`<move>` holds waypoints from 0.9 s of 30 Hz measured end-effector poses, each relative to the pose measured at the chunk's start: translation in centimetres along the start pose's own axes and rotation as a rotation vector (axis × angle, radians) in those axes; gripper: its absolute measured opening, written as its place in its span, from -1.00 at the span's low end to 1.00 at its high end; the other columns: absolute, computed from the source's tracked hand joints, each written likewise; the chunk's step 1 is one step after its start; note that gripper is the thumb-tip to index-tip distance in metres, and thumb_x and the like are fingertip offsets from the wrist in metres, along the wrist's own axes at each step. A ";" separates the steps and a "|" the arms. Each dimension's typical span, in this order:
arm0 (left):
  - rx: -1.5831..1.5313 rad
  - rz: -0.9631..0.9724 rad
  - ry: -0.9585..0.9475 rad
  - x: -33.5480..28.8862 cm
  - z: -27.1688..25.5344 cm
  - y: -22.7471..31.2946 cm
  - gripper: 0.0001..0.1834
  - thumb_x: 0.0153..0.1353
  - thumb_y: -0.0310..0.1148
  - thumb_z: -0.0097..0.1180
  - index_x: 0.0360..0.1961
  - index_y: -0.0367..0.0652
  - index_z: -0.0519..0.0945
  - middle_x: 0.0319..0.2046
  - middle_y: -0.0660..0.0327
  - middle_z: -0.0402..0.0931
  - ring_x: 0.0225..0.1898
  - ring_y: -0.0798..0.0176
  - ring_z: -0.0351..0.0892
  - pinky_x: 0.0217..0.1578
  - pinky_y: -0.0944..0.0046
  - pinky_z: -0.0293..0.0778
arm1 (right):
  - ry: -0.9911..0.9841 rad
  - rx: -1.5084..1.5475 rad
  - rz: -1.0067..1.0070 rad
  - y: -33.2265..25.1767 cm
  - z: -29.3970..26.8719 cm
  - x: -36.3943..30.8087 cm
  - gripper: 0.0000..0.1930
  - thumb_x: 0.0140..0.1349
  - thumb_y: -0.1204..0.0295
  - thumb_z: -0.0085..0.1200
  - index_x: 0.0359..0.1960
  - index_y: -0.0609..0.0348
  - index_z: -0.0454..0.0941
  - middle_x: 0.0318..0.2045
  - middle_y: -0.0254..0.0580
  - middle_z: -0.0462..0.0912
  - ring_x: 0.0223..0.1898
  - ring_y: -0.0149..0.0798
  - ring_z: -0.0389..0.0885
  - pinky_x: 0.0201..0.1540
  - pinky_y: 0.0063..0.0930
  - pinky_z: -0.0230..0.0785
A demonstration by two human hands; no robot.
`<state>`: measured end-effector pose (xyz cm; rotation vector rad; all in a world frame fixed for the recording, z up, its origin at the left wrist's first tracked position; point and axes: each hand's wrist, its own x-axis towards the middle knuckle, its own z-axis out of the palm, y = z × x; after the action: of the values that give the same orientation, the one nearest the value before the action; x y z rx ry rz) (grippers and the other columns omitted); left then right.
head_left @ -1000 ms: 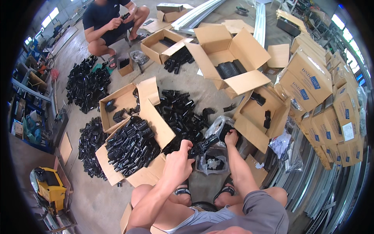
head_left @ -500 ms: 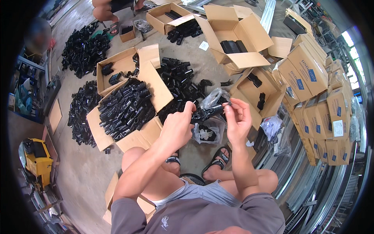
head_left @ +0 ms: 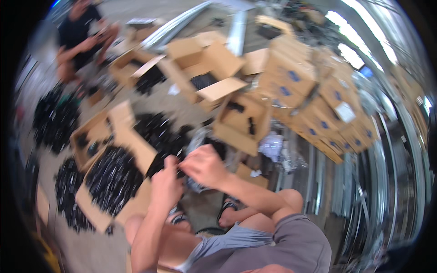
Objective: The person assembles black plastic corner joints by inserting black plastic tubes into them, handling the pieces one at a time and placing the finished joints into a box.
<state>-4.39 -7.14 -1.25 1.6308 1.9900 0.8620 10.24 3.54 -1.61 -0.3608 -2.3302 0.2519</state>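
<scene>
My left hand is closed, thumb uppermost, in front of my knees. Touching or almost touching it, my right hand is closed too, with its fingers pinched toward the left thumb. Motion blur and the fingers hide whatever they hold. Just beyond the hands lies a pile of black parts, with a clear plastic bag beside it. To the left, a heap of black parts fills a cardboard box. An open carton to the right has two black pieces inside.
A large open box stands farther back. Stacked cartons and long metal profiles line the right side. Another person in a dark top crouches at the far left. A pale purple bag sits right of the open carton.
The view has swung right, so the scene sits farther left. My hands, earlier apart with a long black part between them, are now together; that part no longer shows clearly.
</scene>
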 end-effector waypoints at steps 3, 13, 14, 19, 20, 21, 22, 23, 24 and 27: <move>-0.036 0.032 0.069 -0.2 -0.7 0.1 -0.46 -0.07 -0.63 0.28 -0.06 -0.17 0.31 -0.31 -0.12 0.64 -0.24 -0.27 0.61 -0.29 -0.17 0.42 | -0.127 0.069 -0.004 0.0 -0.2 0.2 -0.92 0.12 0.38 0.26 -0.37 0.03 0.64 -0.36 -0.37 0.62 -0.19 -0.26 0.56 -0.01 -0.28 0.30; -0.051 0.059 -0.007 -0.1 -0.4 1.6 -0.45 -0.09 -0.65 0.31 -0.09 -0.19 0.30 -0.32 -0.10 0.64 -0.24 -0.25 0.64 -0.27 -0.10 0.48 | -0.073 0.108 0.067 -0.7 -1.2 -1.1 -0.88 0.10 0.40 0.22 -0.35 0.10 0.59 -0.28 -0.34 0.62 -0.10 -0.23 0.54 0.03 -0.28 0.27; -0.050 0.062 -0.007 -0.1 -0.4 1.5 -0.45 -0.09 -0.65 0.31 -0.09 -0.19 0.30 -0.32 -0.10 0.64 -0.24 -0.25 0.64 -0.27 -0.10 0.48 | -0.070 0.106 0.067 -0.7 -1.0 -1.1 -0.88 0.10 0.40 0.22 -0.35 0.10 0.59 -0.28 -0.34 0.62 -0.10 -0.23 0.54 0.03 -0.28 0.27; -0.002 0.045 -0.001 0.0 0.0 1.4 -0.45 -0.08 -0.62 0.32 -0.08 -0.18 0.30 -0.31 -0.11 0.64 -0.25 -0.25 0.64 -0.27 -0.10 0.47 | -0.075 0.016 0.079 -0.8 -0.3 -1.7 -0.88 0.10 0.41 0.24 -0.37 0.14 0.59 -0.28 -0.31 0.61 -0.10 -0.23 0.54 0.05 -0.28 0.29; 0.007 0.059 0.008 0.1 0.1 1.5 -0.45 -0.08 -0.61 0.33 -0.08 -0.18 0.30 -0.31 -0.11 0.64 -0.25 -0.25 0.64 -0.27 -0.10 0.47 | -0.083 -0.035 0.107 -0.8 -0.5 -1.8 -0.89 0.10 0.42 0.24 -0.37 0.13 0.60 -0.27 -0.33 0.63 -0.09 -0.25 0.55 0.08 -0.30 0.29; 0.013 0.057 0.010 0.2 0.2 1.6 -0.45 -0.08 -0.61 0.33 -0.08 -0.18 0.30 -0.31 -0.11 0.64 -0.25 -0.25 0.64 -0.27 -0.10 0.47 | -0.079 -0.031 0.105 -0.7 -0.6 -1.9 -0.89 0.10 0.42 0.24 -0.37 0.13 0.60 -0.27 -0.33 0.63 -0.09 -0.25 0.55 0.08 -0.30 0.29; 0.004 0.055 0.006 0.4 0.3 1.8 -0.45 -0.07 -0.61 0.32 -0.08 -0.19 0.30 -0.31 -0.12 0.64 -0.25 -0.25 0.64 -0.27 -0.11 0.48 | -0.050 -0.050 0.077 -0.6 -0.6 -2.0 -0.88 0.09 0.40 0.23 -0.37 0.14 0.59 -0.28 -0.31 0.60 -0.10 -0.23 0.53 0.05 -0.28 0.29; -0.004 0.049 0.000 0.3 0.3 1.8 -0.46 -0.06 -0.61 0.32 -0.08 -0.19 0.30 -0.30 -0.13 0.64 -0.26 -0.25 0.63 -0.28 -0.11 0.48 | -0.022 -0.064 0.051 -0.6 -0.5 -2.1 -0.86 0.09 0.39 0.22 -0.37 0.15 0.59 -0.29 -0.29 0.58 -0.12 -0.20 0.51 0.03 -0.26 0.29; 0.002 0.040 0.005 0.3 0.1 2.1 -0.46 -0.06 -0.61 0.32 -0.08 -0.19 0.30 -0.30 -0.13 0.64 -0.26 -0.25 0.63 -0.28 -0.11 0.48 | -0.023 -0.053 0.046 -0.6 -0.5 -2.0 -0.86 0.09 0.39 0.22 -0.37 0.15 0.59 -0.29 -0.29 0.58 -0.12 -0.20 0.51 0.03 -0.26 0.29; -0.029 0.038 0.000 -0.1 -0.2 1.2 -0.48 -0.02 -0.60 0.25 -0.05 -0.15 0.30 -0.26 -0.14 0.64 -0.24 -0.28 0.63 -0.25 -0.16 0.48 | -0.031 0.045 0.044 -1.0 -0.7 -1.4 -0.90 0.08 0.38 0.23 -0.40 0.10 0.61 -0.29 -0.31 0.59 -0.11 -0.21 0.52 0.05 -0.25 0.29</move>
<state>-3.65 -7.18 -0.26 1.6571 1.9432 0.9000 11.56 2.19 -1.77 -0.3888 -2.3448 0.3332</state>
